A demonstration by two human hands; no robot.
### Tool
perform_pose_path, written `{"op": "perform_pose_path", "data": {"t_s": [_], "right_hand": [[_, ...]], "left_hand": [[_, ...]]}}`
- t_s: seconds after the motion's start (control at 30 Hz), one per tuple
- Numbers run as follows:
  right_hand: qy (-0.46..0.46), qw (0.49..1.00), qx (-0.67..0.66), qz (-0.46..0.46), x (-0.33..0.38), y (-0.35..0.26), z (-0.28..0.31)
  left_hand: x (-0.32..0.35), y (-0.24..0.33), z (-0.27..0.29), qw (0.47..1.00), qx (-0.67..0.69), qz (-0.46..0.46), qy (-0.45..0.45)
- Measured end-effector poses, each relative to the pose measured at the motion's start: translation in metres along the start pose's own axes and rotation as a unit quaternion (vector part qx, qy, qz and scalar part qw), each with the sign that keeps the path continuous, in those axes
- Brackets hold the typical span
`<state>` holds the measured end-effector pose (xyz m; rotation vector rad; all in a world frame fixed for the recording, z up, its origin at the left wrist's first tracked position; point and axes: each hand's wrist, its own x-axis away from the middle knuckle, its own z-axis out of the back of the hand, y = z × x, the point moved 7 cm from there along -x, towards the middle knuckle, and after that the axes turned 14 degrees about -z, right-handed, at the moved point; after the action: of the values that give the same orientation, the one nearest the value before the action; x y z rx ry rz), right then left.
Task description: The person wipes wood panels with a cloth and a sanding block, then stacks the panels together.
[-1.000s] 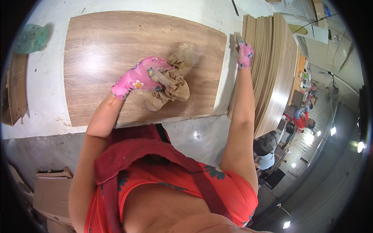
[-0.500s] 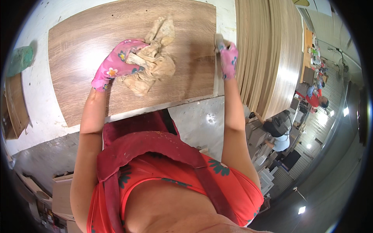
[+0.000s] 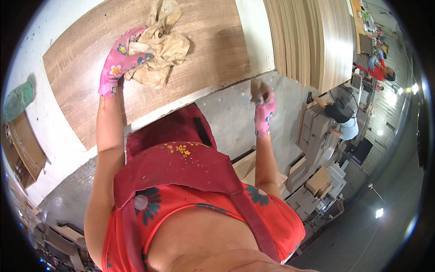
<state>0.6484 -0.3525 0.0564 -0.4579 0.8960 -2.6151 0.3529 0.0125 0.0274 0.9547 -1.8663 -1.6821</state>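
My left hand point(image 3: 118, 63), in a pink flowered glove, is closed on a crumpled, stained beige rag point(image 3: 165, 52). The rag rests on a brown wood-grain panel point(image 3: 213, 41) that lies flat on a white worktable point(image 3: 257, 31). Off the table's near edge, over the floor, my right hand point(image 3: 264, 114) wears a matching glove. Its fingers are closed round a small grey-brown piece point(image 3: 259, 90), smeared by motion, so its exact kind does not show.
To the right stands a stack of wood-grain panels point(image 3: 312, 41). A green translucent bottle-like container point(image 3: 19, 100) lies at the table's far left, by some brown boards point(image 3: 28, 145). Two people work further right, among boxes and boards point(image 3: 312, 131).
My right hand has come back from beside the panel's right edge to over the floor, the small piece still in it. My left hand stays on the rag while the view has shifted.
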Motion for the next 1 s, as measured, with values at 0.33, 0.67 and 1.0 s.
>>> {"op": "perform_pose_path", "data": {"t_s": [0.33, 0.67, 1.0], "right_hand": [[0.145, 0.966, -0.213, 0.018, 0.024, -0.021, -0.066], [-0.018, 0.972, -0.001, 0.234, 0.197, -0.114, -0.151], [0.104, 0.96, 0.026, 0.258, 0.151, -0.089, -0.137]], "left_hand": [[-0.002, -0.004, 0.005, 0.995, -0.048, -0.087, -0.002], [0.008, -0.056, 0.037, 0.953, 0.302, 0.012, 0.033], [0.114, 0.022, 0.211, 0.911, -0.355, -0.172, 0.124]]}}
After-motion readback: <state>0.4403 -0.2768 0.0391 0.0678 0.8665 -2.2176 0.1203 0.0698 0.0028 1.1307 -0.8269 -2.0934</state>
